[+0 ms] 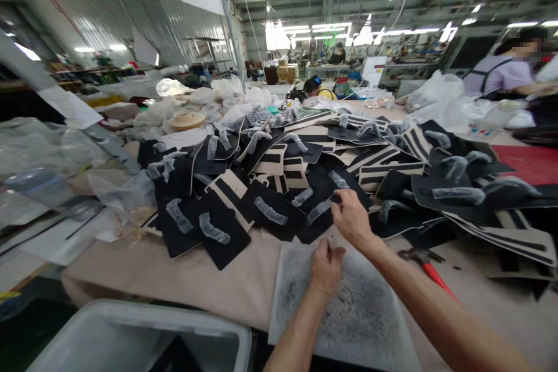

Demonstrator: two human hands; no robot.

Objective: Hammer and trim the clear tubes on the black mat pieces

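My left hand [326,267] is over a worn grey board [361,314], its thumb and fingers pressed together. Whatever they pinch is too small to make out. Farther out, my right hand [352,218] reaches to the front of a heap of black panels [279,197], fingers bent and apart, with no held thing visible. Close to its fingertips lies a plastic-wrapped handle [319,212] on one panel. Many panels carry such wrapped handles; others show a cream side with black strips [387,174]. A hammer [429,270] with a red grip rests right of the board.
A grey plastic bin [143,325] stands below the table's front edge at the left, with a black piece inside. Clear plastic bags [218,96] and a tape roll [186,121] lie behind the heap. One person [497,72] is at the far right; others are farther back.
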